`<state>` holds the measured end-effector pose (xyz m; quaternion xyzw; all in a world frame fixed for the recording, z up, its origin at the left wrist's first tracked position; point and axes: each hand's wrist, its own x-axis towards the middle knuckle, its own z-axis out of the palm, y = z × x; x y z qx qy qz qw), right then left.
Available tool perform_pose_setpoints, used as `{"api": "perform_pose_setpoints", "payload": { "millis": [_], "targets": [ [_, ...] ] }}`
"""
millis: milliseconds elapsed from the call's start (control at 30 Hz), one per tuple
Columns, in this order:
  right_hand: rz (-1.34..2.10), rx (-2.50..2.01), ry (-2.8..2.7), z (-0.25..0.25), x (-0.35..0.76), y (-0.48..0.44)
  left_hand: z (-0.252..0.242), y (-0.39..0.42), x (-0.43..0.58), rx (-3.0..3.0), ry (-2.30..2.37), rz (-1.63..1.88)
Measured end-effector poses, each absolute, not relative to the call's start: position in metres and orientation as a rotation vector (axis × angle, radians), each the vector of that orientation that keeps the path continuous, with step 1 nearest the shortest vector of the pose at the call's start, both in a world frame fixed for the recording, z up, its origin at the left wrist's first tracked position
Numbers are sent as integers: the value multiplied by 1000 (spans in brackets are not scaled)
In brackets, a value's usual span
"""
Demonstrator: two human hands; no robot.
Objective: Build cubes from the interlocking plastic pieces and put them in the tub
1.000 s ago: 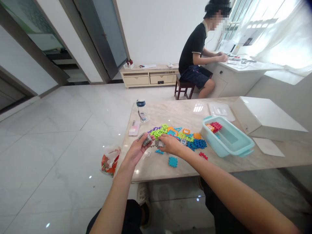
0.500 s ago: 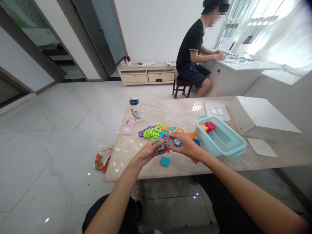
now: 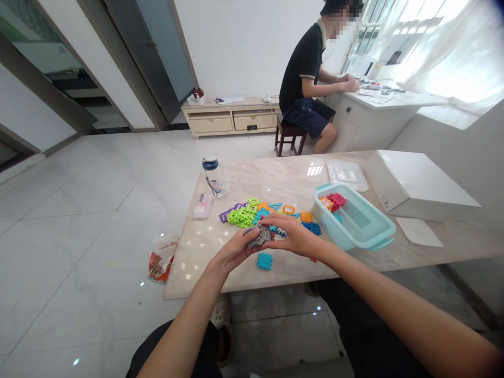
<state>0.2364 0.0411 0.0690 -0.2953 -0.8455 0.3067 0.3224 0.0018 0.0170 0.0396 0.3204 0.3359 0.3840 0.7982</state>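
My left hand (image 3: 238, 249) is closed around a stack of grey interlocking tiles (image 3: 258, 236) held above the table. From the other side, the fingers and thumb of my right hand (image 3: 291, 234) pinch the same grey tiles. Just beyond both hands lies a heap of notched plastic tiles: green tiles (image 3: 243, 215), purple tiles (image 3: 226, 215), orange tiles (image 3: 289, 209) and dark blue tiles (image 3: 312, 228). A single teal tile (image 3: 264, 261) lies flat on the near side, below my hands. Fingers hide part of the grey tiles.
An open light-blue bin (image 3: 378, 245) holding some red and orange tiles (image 3: 336, 201) stands to the right. A clear lid (image 3: 347, 176) and white box (image 3: 427, 181) lie beyond. A water bottle (image 3: 214, 177) and pink box (image 3: 202, 207) are at left. Another person (image 3: 301, 73) sits at a desk.
My right hand has moved left toward my left hand, bringing its grey tiles against those in the left. The view has shifted slightly.
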Motion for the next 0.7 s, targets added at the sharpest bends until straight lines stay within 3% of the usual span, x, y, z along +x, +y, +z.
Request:
{"api": "perform_pose_setpoints", "payload": {
  "millis": [700],
  "targets": [
    [888, -724, -2291, 66, 198, 29, 44, 3, -9, 597, 646, 827]
  ]
}}
